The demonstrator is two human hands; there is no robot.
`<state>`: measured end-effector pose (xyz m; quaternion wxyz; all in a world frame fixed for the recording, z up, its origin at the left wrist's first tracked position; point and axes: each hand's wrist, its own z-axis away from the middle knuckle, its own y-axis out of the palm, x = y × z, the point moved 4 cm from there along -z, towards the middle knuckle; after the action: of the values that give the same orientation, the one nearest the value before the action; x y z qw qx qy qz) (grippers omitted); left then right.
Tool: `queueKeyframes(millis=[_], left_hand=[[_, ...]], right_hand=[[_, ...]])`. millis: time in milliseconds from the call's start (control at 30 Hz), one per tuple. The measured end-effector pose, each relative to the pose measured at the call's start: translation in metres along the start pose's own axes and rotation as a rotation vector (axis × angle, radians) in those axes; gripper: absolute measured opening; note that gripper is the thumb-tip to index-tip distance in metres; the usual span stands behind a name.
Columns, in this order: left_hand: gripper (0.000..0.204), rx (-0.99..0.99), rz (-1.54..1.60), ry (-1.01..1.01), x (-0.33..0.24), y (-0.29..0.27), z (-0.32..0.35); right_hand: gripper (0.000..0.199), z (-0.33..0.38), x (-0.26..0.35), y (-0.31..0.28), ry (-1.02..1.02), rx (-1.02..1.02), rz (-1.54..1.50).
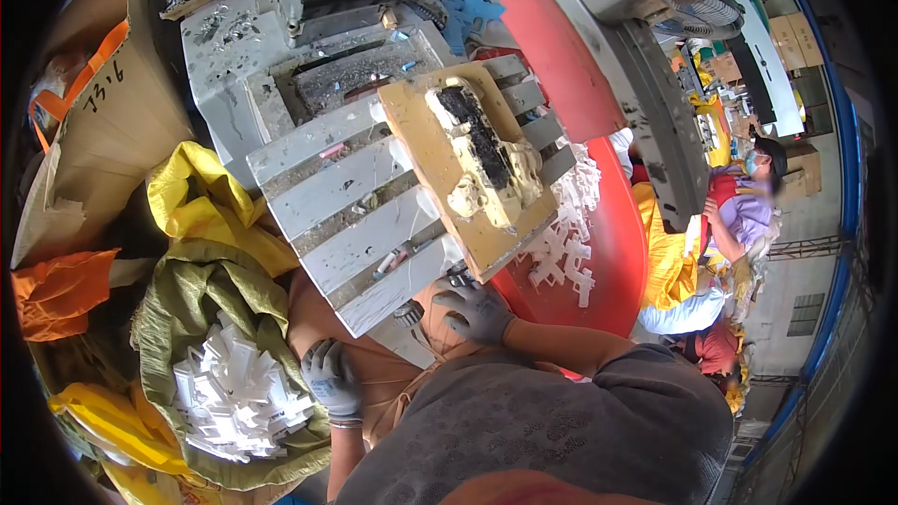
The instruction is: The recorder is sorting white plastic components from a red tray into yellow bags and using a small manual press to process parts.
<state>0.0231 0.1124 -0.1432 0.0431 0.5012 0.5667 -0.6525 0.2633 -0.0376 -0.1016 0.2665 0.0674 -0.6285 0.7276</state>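
My left hand [332,382], in a grey work glove, rests on my thigh, its fingers stretched out and nothing seen in them. Beside it an olive woven sack [201,285] gapes around a heap of white plastic pieces [234,393]. My right hand [475,310], gloved alike, lies by my other leg below the slatted grey machine table [346,192], fingers apart. Its fingertips are close to a small black part [460,276] under the table edge. On the table a tan board [421,145] carries a cream-coloured moulded fixture [505,192] with a black strip along its middle.
A red tub [617,271] holds white pistol-shaped pieces [571,266]. Grey machine parts [669,122] with a red pad [561,56] hang over it. A black knob [409,313] sticks out below the table. A cardboard box [112,122] stands left; a co-worker [744,192] works at right.
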Motion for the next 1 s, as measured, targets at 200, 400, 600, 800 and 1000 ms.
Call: queueKeyframes(millis=[200, 400, 600, 800, 1000], left_hand=[[0.018, 0.012, 0.004, -0.011, -0.001, 0.001, -0.003], [0.019, 0.010, -0.013, -0.001, -0.003, 0.001, -0.004], [0.020, 0.024, 0.012, 0.008, -0.002, 0.002, -0.002], [0.020, 0.024, 0.003, -0.016, 0.001, 0.002, 0.001], [0.020, 0.013, 0.009, 0.000, -0.001, 0.002, -0.002]], right_hand=[[0.031, 0.002, -0.007, 0.002, 0.049, 0.015, -0.041], [0.035, 0.004, -0.006, 0.004, 0.010, -0.015, 0.023], [0.035, 0.005, -0.009, 0.005, 0.024, -0.007, 0.021], [0.034, 0.004, -0.007, 0.003, 0.057, 0.029, -0.040], [0.034, 0.004, -0.010, 0.003, 0.034, 0.005, -0.002]])
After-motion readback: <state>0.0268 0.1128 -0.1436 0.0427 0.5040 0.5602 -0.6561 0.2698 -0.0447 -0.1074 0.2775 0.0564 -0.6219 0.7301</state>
